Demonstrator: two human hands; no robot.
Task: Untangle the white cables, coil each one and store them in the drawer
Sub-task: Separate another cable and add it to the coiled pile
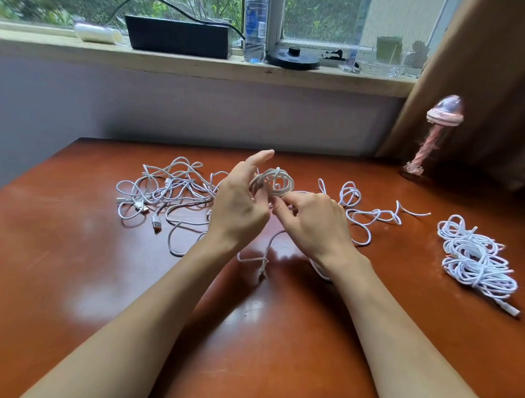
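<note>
From the head view, you are mid-way through coiling one cable, with the untangling only partly done. Your left hand (240, 204) holds the coil (273, 181) just above the table (74, 266). Its forefinger points straight up and its other fingers curl into the loops. Your right hand (311, 221) pinches the loose strand (276, 233) between thumb and forefinger, just below the coil. That strand seems to trail down to a plug near you, though your hand hides the join.

To the left lies the tangle (166, 192), several white cables still knotted together with their plugs showing. A slack run of cable (370, 217) snakes off to the right behind your right hand. Further right sits a finished bundle (476, 260), well apart from the rest. The drawer is not in view.

Next you will likely need to feed the strand round the coil with your right hand while the left keeps the loops from springing open. After that, tuck the end in.
</note>
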